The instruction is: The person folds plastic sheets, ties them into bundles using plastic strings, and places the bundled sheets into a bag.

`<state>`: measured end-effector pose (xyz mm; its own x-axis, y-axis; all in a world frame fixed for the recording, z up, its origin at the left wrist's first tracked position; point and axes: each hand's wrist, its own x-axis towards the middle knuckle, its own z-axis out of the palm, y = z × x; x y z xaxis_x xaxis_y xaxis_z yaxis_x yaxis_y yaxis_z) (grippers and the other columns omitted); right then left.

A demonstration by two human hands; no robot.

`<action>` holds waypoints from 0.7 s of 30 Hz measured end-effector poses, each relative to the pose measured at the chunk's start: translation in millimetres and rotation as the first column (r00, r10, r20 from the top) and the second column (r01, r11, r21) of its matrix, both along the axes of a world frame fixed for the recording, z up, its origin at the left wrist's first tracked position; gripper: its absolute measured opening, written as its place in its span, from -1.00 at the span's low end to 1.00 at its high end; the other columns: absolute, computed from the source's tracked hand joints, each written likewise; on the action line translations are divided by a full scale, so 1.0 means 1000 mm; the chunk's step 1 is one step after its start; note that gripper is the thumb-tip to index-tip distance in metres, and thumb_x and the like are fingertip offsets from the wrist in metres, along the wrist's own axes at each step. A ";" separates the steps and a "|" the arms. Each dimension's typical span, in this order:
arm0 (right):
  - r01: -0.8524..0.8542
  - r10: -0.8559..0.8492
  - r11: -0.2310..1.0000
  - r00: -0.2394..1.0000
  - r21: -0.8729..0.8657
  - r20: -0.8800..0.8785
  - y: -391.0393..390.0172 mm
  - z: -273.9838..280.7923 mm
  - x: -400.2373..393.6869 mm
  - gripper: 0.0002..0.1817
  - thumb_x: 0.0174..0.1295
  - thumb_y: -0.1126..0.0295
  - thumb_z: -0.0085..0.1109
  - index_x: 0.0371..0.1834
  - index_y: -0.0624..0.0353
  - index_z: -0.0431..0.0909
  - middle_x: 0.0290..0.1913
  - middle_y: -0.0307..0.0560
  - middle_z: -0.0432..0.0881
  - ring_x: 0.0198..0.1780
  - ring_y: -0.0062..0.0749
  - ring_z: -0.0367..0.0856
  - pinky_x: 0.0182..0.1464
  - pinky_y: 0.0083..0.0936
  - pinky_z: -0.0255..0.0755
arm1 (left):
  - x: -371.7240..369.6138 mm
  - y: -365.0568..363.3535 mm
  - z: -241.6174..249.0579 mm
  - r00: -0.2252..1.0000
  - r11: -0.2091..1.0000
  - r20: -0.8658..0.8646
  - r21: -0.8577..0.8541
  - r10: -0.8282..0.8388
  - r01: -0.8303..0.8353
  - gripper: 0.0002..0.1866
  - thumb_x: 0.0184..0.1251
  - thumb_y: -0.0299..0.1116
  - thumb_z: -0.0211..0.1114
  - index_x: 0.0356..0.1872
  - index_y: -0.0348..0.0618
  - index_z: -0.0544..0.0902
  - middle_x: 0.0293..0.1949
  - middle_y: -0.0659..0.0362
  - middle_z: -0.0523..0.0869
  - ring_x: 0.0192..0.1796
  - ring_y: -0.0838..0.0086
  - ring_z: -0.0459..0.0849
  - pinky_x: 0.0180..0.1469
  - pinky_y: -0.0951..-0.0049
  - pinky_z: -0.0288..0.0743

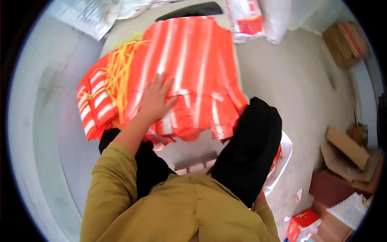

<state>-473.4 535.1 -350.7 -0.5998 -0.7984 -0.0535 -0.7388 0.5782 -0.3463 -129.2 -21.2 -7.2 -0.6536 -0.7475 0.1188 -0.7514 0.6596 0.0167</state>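
A stack of orange-red and white striped plastic bags [193, 60] lies flat in front of my knees. My left hand [157, 97] rests on its near left part, palm down and fingers spread. A bunch of yellow strings [119, 74] lies along the stack's left side. Left of that is a folded bundle of the same striped plastic [96, 103], with yellow string around it. My right hand [260, 199] is low beside my right thigh, near a white and red plastic bag [284, 159]. Its fingers are hidden, so I cannot see what it holds.
A black flat object [189, 11] lies at the table's [141, 20] far end. A white and red printed bag [246, 22] is beyond the stack on the right. Cardboard boxes [346, 153] and a red box [302, 224] stand on the floor at right.
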 end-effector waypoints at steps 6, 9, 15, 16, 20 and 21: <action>0.306 -0.214 0.938 0.880 -0.162 0.425 -0.067 0.090 -0.084 -0.55 0.52 0.28 0.15 0.39 0.21 0.59 0.37 0.18 0.60 0.41 0.13 0.53 0.46 -0.01 0.38 | 0.012 -0.013 0.024 0.988 0.963 -0.146 0.256 -0.045 0.082 -0.26 0.44 -0.17 0.39 0.61 0.00 0.39 0.68 -0.05 0.26 0.71 -0.02 0.19 0.65 -0.13 0.15; 0.439 -0.390 0.864 0.893 -0.245 0.226 -0.125 0.181 -0.107 -0.44 0.53 0.36 0.20 0.54 0.30 0.43 0.43 0.15 0.60 0.36 -0.08 0.64 0.43 -0.28 0.46 | 0.041 -0.035 0.029 0.866 0.925 -0.493 0.363 0.087 0.114 -0.42 0.46 -0.38 0.35 0.50 -0.11 0.53 0.54 -0.07 0.48 0.57 0.03 0.45 0.54 0.08 0.39; 0.255 0.066 0.744 0.892 -0.618 0.447 -0.288 0.374 -0.041 -0.54 0.52 0.54 0.16 0.46 0.32 0.49 0.35 0.03 0.66 0.34 -0.29 0.63 0.46 -0.35 0.43 | 0.083 -0.056 0.014 0.776 0.941 -0.560 0.317 0.290 -0.123 -0.55 0.45 -0.41 0.35 0.34 -0.19 0.65 0.23 -0.07 0.72 0.27 0.05 0.69 0.34 0.19 0.56; 0.091 0.148 0.802 0.927 -0.590 0.344 -0.309 0.396 -0.010 -0.60 0.56 0.55 0.15 0.41 0.31 0.52 0.30 -0.02 0.69 0.32 -0.34 0.64 0.46 -0.36 0.44 | 0.085 -0.057 0.015 0.750 0.910 -0.558 0.392 0.355 -0.139 -0.55 0.46 -0.41 0.36 0.34 -0.20 0.66 0.20 -0.06 0.72 0.26 0.08 0.70 0.33 0.23 0.56; -0.663 0.629 0.664 0.745 -0.347 -0.220 -0.398 0.419 0.114 -0.69 0.24 0.68 0.27 0.03 0.17 0.71 0.04 0.01 0.76 0.05 -0.07 0.76 0.13 -0.30 0.63 | 0.083 -0.070 0.017 0.927 0.971 -0.322 0.195 0.194 -0.136 -0.55 0.39 -0.41 0.36 0.31 -0.18 0.69 0.16 -0.07 0.70 0.21 0.03 0.68 0.30 0.13 0.55; -0.752 0.725 0.614 0.658 -0.241 -0.205 -0.419 0.427 0.142 -0.68 0.18 0.69 0.26 -0.01 0.17 0.71 0.07 0.00 0.76 0.06 0.00 0.74 0.09 -0.23 0.64 | 0.086 -0.070 0.019 0.948 0.966 -0.266 0.232 0.173 -0.111 -0.53 0.39 -0.37 0.36 0.32 -0.15 0.68 0.25 -0.10 0.66 0.30 0.01 0.62 0.36 0.11 0.51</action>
